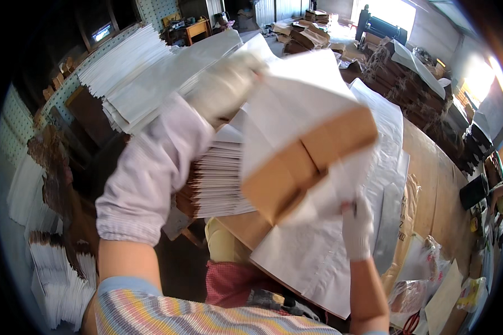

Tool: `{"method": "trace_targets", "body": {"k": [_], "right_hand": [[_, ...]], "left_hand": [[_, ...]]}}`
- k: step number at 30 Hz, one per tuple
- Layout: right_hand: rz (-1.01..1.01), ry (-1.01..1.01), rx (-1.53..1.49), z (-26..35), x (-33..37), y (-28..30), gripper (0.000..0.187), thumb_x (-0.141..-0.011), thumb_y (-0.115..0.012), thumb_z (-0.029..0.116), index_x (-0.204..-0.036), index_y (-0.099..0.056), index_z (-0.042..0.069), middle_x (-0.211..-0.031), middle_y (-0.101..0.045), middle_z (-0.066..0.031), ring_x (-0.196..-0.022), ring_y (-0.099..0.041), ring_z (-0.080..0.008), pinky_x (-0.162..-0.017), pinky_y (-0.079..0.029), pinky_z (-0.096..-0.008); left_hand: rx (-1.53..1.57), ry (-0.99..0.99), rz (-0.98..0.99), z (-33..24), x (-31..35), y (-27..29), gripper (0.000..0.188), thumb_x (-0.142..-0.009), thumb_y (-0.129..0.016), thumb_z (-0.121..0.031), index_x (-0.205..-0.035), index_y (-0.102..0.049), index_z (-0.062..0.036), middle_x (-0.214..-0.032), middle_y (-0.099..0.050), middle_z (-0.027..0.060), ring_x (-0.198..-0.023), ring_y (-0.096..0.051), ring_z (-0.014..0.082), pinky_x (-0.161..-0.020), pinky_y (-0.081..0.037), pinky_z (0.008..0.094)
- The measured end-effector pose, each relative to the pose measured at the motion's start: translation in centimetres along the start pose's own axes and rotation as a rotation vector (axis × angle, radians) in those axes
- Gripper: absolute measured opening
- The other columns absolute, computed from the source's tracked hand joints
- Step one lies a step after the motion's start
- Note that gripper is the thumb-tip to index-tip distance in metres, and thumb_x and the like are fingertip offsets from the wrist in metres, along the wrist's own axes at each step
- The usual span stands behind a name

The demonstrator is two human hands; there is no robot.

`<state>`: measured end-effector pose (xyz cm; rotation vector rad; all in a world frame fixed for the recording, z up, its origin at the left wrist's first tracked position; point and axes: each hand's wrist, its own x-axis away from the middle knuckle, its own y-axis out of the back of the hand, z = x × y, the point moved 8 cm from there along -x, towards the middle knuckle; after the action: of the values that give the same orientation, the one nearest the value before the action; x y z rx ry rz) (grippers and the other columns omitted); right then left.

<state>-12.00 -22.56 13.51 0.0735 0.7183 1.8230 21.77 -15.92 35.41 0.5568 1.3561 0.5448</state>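
Observation:
A large paper bag [302,106], white outside with a brown folded section across its end, is held up in front of me, tilted and blurred by motion. My left hand [226,89], in a pale work glove, grips its upper left edge, with the fingertips partly smeared. At its lower right, my gloved right hand [357,226] is closed on the white paper. Beneath the bag, white paper sheets [307,262] lie on the table. A thick stack of folded white bags [221,184] stands just left of the held one.
Long piles of white paper [134,78] extend at the far left. Brown bundles [385,78] are heaped at the far right. Along the table's right side [430,173] are plastic wrappers [411,293] and red-handled scissors [411,322]. More white stacks [64,279] stand low at left.

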Motion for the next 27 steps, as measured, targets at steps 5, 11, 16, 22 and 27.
{"method": "trace_targets", "body": {"k": [5,11,16,22,27], "right_hand": [[0.144,-0.034,-0.031,9.8,-13.9,-8.6,0.047,-0.099,-0.055,0.021,-0.146,-0.058,0.021,-0.099,-0.076,-0.0112,-0.087,-0.073,-0.0236,-0.083,-0.056,-0.037],[0.519,-0.049,0.38,8.6,-13.6,-20.8,0.03,-0.097,-0.06,0.03,-0.125,-0.067,0.02,-0.126,-0.07,-0.0097,-0.114,-0.066,-0.0333,-0.096,-0.053,-0.0415],[0.369,0.35,0.335,8.4,-3.0,-14.1,0.035,-0.085,-0.073,0.024,-0.116,-0.068,0.01,-0.135,-0.064,-0.0092,-0.125,-0.059,-0.0304,-0.101,-0.051,-0.0438],[0.22,0.156,0.704,-4.0,12.8,1.4,0.058,-0.076,-0.081,0.032,-0.12,-0.066,-0.002,-0.136,-0.062,-0.0195,-0.126,-0.058,-0.0389,-0.112,-0.044,-0.0469],[0.014,-0.302,0.913,-10.9,18.7,9.9,0.064,-0.074,-0.085,0.035,-0.12,-0.065,-0.004,-0.134,-0.063,-0.021,-0.121,-0.06,-0.0412,-0.106,-0.048,-0.0474]], "left_hand": [[0.042,0.781,0.068,23.8,2.1,-1.0,0.014,-0.102,-0.06,-0.015,-0.1,-0.073,-0.0103,-0.083,-0.072,0.0055,-0.07,-0.06,0.0162,-0.068,-0.051,0.0358],[-0.04,0.892,0.214,37.3,18.2,-4.2,0.018,-0.101,-0.059,-0.025,-0.1,-0.068,-0.0094,-0.082,-0.064,0.0049,-0.07,-0.056,0.0174,-0.066,-0.05,0.0389],[0.446,1.098,0.066,38.4,28.9,-4.3,0.034,-0.096,-0.067,-0.034,-0.121,-0.065,-0.0108,-0.108,-0.066,0.0072,-0.095,-0.06,0.0188,-0.085,-0.049,0.0363],[0.44,0.596,-0.292,5.4,18.4,6.4,0.041,-0.104,-0.063,-0.017,-0.14,-0.059,0.0017,-0.136,-0.065,0.0165,-0.127,-0.061,0.0225,-0.111,-0.045,0.0357],[0.55,-0.085,0.339,-15.8,19.9,-5.4,0.044,-0.089,-0.073,-0.01,-0.132,-0.066,-0.0023,-0.136,-0.066,0.0163,-0.13,-0.06,0.0345,-0.113,-0.046,0.0423]]}}
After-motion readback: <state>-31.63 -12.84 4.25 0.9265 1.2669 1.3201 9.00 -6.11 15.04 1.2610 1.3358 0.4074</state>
